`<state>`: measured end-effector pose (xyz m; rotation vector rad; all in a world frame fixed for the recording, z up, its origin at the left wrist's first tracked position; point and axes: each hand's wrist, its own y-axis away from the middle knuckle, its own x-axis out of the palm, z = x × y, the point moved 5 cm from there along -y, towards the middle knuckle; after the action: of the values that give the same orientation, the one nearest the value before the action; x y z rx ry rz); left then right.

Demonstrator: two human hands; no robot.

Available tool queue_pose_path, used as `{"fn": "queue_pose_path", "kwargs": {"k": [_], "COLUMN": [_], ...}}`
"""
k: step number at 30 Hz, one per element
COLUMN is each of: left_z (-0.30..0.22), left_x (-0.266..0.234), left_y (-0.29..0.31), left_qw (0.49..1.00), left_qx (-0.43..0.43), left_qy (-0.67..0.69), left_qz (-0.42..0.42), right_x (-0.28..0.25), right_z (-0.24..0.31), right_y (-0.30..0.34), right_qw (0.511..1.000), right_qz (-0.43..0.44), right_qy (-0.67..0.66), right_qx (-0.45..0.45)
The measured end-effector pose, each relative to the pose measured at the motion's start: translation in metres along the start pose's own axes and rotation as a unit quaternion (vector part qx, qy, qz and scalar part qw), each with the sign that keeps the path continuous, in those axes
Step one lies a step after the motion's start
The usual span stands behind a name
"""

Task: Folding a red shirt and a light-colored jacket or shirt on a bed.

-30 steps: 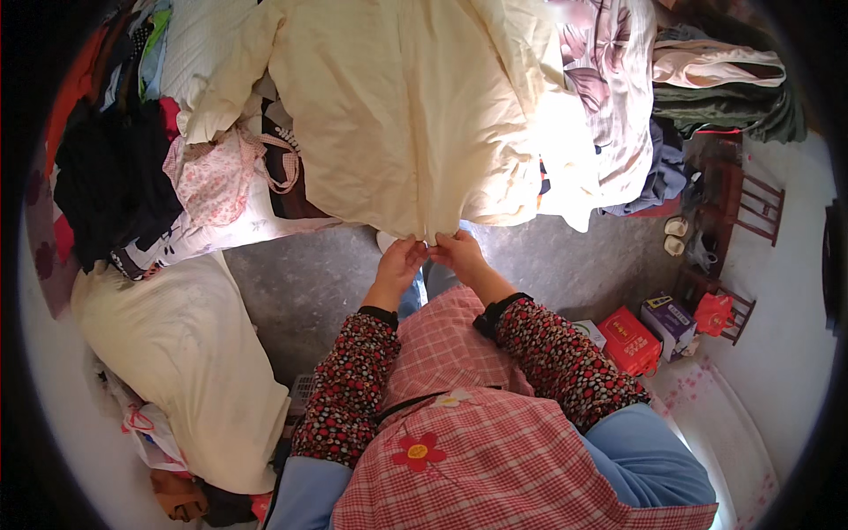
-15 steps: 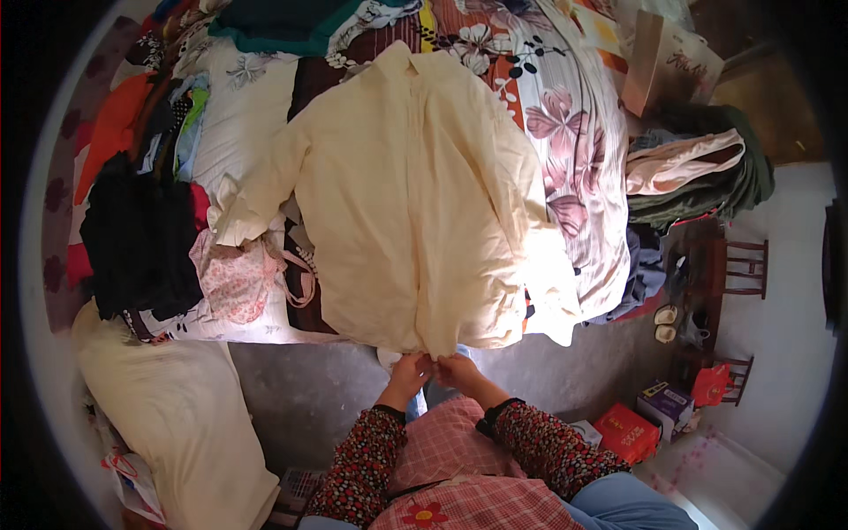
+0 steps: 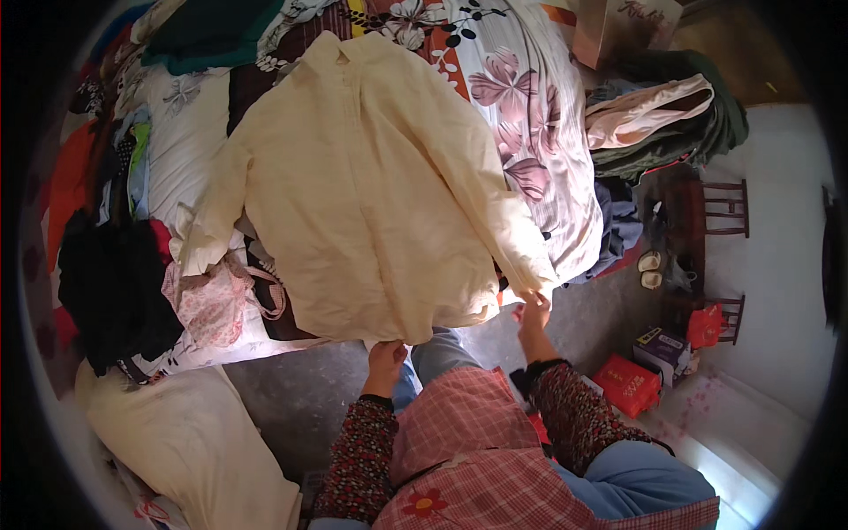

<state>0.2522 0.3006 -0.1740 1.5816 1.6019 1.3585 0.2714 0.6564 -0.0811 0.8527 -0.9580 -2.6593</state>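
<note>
Lying spread flat but unfolded on the floral bedspread (image 3: 552,128), the cream long-sleeved shirt (image 3: 353,185) has its near hem (image 3: 340,338) pinched by the left hand (image 3: 385,364); the right hand (image 3: 533,324) touches its right cuff (image 3: 533,279), grip unclear.

Wide fisheye head view, left of two, looking down, close above apron (image 3: 477,490), facing cream shirt (image 3: 362,194)

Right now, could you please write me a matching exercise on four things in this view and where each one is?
1. left hand
2. right hand
3. black garment
4. pale shoes

A. at the right-side cuff of the cream shirt
B. on the grey floor, far right
C. at the shirt's bottom hem
D. at the left of the floral bedding

Pairs: 1-C, 2-A, 3-D, 4-B
</note>
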Motion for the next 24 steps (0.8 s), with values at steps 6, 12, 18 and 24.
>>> {"fn": "queue_pose_path", "kwargs": {"k": [6,12,18,24], "left_z": [-0.015,-0.070,-0.123,-0.184], "left_x": [0.012,0.066,0.162,0.201], "left_y": [0.023,0.076,0.136,0.182], "left_qw": [0.992,0.977,0.955,0.929], "left_qx": [-0.090,-0.050,-0.026,0.200], "left_qy": [-0.044,-0.205,-0.213,-0.221], "left_qz": [-0.083,0.034,0.207,0.219], "right_x": [-0.033,-0.056,-0.017,0.044], "right_z": [0.044,0.060,0.069,0.063], "right_y": [-0.046,-0.028,0.126,0.221], "right_qw": [0.721,0.908,0.897,0.828], "right_qz": [-0.183,0.093,0.410,0.552], "right_qy": [0.516,0.324,-0.127,-0.091], "right_qx": [-0.424,-0.250,0.108,0.028]}}
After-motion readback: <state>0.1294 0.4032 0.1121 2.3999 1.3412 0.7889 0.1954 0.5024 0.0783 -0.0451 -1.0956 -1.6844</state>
